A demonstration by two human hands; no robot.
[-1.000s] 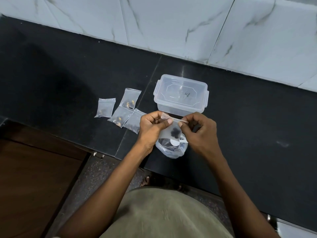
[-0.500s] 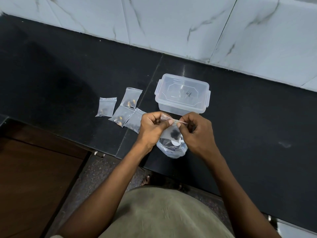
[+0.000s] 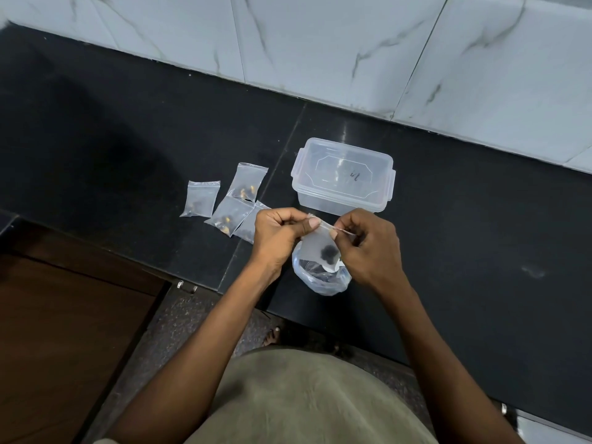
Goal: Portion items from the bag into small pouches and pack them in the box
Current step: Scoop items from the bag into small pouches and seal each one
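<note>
Zip pouch with a dark clump inside is held up over the bulk bag, left hand and right hand each pinching its top strip. Probably sealing it. Run thumbs along the whole zip, keep it upright. Lidded box sits behind on the desk, four filled pouches to its left.

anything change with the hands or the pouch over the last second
Hardly anything. Both hands, left hand and right hand, keep pinching the top edge of the small pouch over the bag; fingers shifted only slightly. The four filled pouches and closed box stayed put.
</note>
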